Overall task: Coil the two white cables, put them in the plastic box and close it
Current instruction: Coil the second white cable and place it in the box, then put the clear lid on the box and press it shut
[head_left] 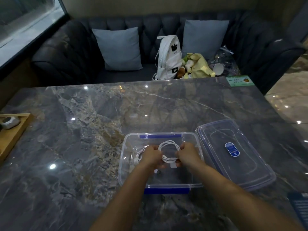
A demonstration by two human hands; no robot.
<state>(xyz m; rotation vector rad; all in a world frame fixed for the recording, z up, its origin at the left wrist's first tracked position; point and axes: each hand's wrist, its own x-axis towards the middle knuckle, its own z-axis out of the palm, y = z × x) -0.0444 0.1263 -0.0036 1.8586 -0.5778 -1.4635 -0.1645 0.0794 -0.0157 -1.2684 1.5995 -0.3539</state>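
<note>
Your left hand (pixel 152 155) and right hand (pixel 186 153) fingers pinch the coiled white cable (pixel 168 147) over the plastic box (pixel 126 164); release unevenly and it may spring loose.

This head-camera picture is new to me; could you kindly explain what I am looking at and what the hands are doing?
There is no machine here: a person wears one wide-angle camera on the head, looking forward and down. The left hand and right hand together hold a coiled white cable over the open clear box. A second cable shows in the box beside the left hand. The lid lies flat on the marble table, right of the box. A wooden tray sits at the left edge; a sofa with cushions and a white backpack stand beyond.
</note>
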